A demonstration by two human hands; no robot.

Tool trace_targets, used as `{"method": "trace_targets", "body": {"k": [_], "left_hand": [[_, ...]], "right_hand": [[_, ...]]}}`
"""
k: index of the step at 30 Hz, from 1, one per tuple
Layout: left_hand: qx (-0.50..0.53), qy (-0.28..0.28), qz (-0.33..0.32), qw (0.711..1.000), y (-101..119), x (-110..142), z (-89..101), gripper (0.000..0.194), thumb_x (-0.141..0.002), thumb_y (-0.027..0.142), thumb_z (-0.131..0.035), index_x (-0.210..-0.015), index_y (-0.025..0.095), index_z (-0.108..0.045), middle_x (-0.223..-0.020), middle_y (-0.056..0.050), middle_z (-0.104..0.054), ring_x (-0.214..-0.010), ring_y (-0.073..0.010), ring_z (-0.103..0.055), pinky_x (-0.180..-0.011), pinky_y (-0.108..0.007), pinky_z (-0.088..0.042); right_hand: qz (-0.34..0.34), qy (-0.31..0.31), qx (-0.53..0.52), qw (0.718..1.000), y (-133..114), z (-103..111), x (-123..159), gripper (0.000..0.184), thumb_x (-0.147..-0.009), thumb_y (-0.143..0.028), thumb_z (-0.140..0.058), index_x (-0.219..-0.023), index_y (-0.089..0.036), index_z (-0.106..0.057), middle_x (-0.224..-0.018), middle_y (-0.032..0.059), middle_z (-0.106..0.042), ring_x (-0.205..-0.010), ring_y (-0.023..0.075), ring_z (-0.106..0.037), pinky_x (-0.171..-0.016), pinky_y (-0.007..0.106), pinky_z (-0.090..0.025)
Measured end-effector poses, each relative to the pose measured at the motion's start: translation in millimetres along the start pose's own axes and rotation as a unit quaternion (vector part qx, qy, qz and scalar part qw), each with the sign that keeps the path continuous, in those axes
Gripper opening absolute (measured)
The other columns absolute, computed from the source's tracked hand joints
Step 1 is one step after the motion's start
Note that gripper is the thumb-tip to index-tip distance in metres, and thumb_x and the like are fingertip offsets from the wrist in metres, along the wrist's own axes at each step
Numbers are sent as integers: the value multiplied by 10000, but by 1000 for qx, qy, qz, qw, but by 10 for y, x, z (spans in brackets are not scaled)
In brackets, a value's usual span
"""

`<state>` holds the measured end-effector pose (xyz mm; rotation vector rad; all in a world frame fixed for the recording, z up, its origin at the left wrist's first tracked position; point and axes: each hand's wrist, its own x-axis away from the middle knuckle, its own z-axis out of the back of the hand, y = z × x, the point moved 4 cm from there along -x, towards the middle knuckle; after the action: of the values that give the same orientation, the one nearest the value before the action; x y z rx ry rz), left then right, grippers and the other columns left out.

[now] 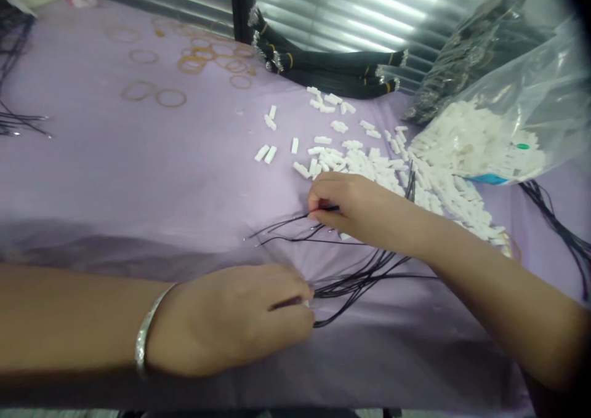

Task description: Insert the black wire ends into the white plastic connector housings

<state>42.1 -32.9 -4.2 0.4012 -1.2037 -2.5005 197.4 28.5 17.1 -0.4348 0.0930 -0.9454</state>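
My left hand (235, 319), with a silver bangle on its wrist, is closed near the front of the table. Several black wires (355, 285) run to the right from its fingertips, and a bit of something white shows between thumb and finger. Farther back, my right hand (351, 202) pinches a thin black wire (295, 218) between thumb and forefinger. More loose wire ends with small metal tips lie under and beside that hand. Small white plastic connector housings (355, 159) are heaped just behind it.
A clear plastic bag (503, 122) of white housings spills open at the right. Tied bundles of black wires (327, 67) lie along the back, near scattered rubber bands (170, 98). More black wires (558, 227) lie at the right edge. A purple cloth (138, 178) covers the table.
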Motion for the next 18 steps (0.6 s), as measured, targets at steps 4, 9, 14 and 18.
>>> {"method": "trace_targets", "body": {"k": [4,9,14,18], "left_hand": [[-68,-44,-16,997,35,6,-58,228,-916,141,-429,-885,181,-651,-938,-44,-696,-838,-167,-606,-807,-246,-462],[-75,-46,13,996,21,11,-71,198,-908,127,-448,-911,183,-639,-896,-15,-682,-814,-148,-605,-765,-228,-459],[-99,-19,-66,993,15,28,-37,219,-882,59,-451,-902,147,-651,-942,-67,-686,-855,-177,-615,-781,-255,-472],[105,47,55,992,-134,-63,83,127,-852,93,-529,-906,140,-635,-839,-26,-677,-759,-131,-628,-700,-211,-492]], "right_hand": [[26,27,-6,999,-154,-22,-56,74,-843,-156,-602,-902,-127,-635,-897,66,-604,-840,182,-554,-755,303,-417],[77,-44,-16,996,-336,-189,-261,106,-850,-177,-618,-937,-118,-632,-958,84,-592,-885,187,-546,-794,307,-417],[45,-75,-1,996,-366,-164,-295,54,-861,-120,-574,-813,-133,-594,-918,72,-588,-834,164,-533,-751,279,-401],[-12,33,-61,998,-376,66,-41,52,-897,-176,-524,-860,-170,-561,-795,-2,-603,-697,123,-539,-631,245,-390]]}}
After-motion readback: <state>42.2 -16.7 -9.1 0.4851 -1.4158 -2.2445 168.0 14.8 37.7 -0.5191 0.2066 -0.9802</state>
